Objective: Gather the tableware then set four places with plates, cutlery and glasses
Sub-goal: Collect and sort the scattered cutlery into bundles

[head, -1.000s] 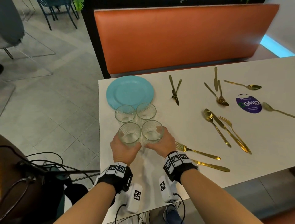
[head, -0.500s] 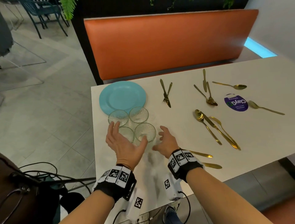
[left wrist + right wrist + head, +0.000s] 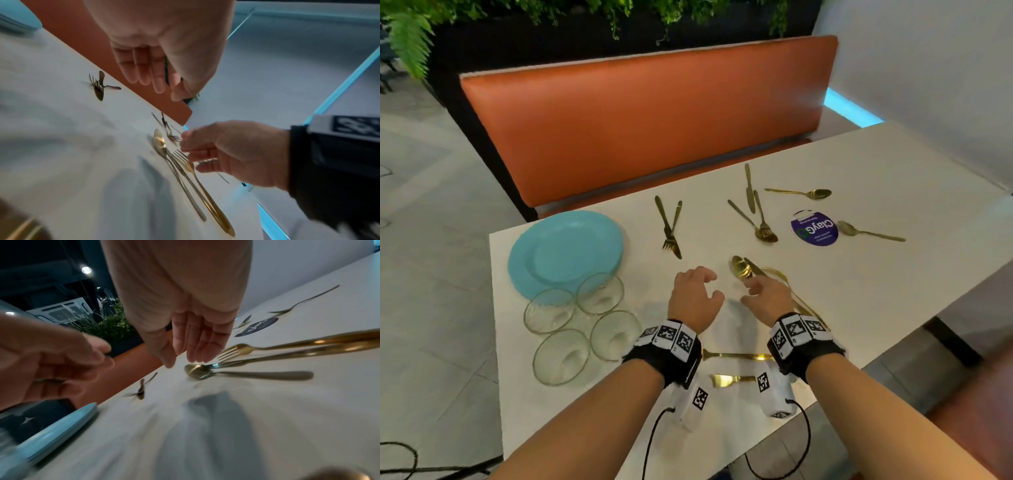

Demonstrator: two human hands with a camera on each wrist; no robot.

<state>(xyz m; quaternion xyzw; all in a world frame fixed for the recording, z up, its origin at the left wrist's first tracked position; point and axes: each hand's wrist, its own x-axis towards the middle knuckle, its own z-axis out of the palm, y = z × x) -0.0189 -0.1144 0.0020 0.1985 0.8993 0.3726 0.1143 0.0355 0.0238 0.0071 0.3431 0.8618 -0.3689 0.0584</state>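
From the head view, the right hand (image 3: 765, 298) hangs over the table (image 3: 893, 291) with fingers loosely spread and holding nothing, its tips just beside the bowl of a gold spoon (image 3: 742, 267). The left hand (image 3: 697, 296) hovers beside it, fingers slackly curled and empty. To the left, four glasses (image 3: 582, 329) stand clustered, touching the near edge of the blue plates (image 3: 566, 253). Gold cutlery lies scattered: a fork and knife pair (image 3: 671, 228) beyond the left hand, more pieces further right around a purple sticker (image 3: 814, 229), and two pieces near the table edge under the wrists.

The left wrist view shows the left fingers (image 3: 144, 69) hanging relaxed above the table, clear of everything. Below, the right hand (image 3: 232, 152) reaches over a bundle of spoon, fork and knife (image 3: 185, 172); whether it touches them I cannot tell.

The right wrist view shows the right fingers (image 3: 197, 344) straight and together, tips just above the spoon (image 3: 198, 370), with a fork (image 3: 236, 350) and a knife handle alongside. The left hand (image 3: 53, 363) is blurred at the left.

Judging by this, glasses and plates look gathered, and collecting cutlery is the step in hand. The next move calls for the right hand to drop and pinch the flat handles of the nearest bundle, which lie flush on the table and may slide.
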